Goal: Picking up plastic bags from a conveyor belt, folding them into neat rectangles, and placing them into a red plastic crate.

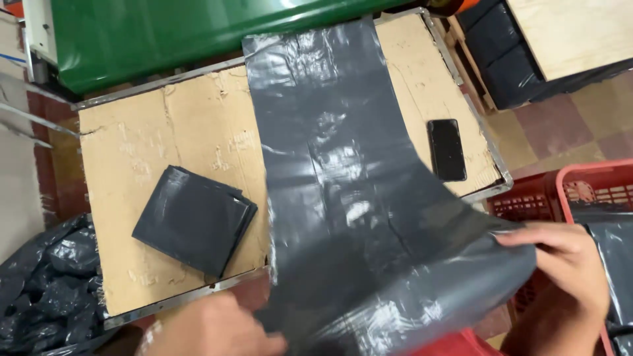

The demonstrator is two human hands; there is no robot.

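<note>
A long dark grey plastic bag (pixel 336 165) lies stretched across the cardboard-topped table (pixel 138 145), its near end hanging over the front edge. My right hand (pixel 570 264) pinches the bag's near right corner, lifted off the table. My left hand (pixel 211 329) is at the bottom edge of the view, touching the bag's near left edge; its fingers are partly hidden and blurred. A folded stack of the same grey bags (pixel 194 219) rests on the cardboard to the left.
A black phone (pixel 446 149) lies face up on the table's right side. A red plastic crate (pixel 580 191) with grey plastic in it stands at the right. Crumpled black bags (pixel 46 283) pile at the lower left. A green surface (pixel 165 33) runs behind the table.
</note>
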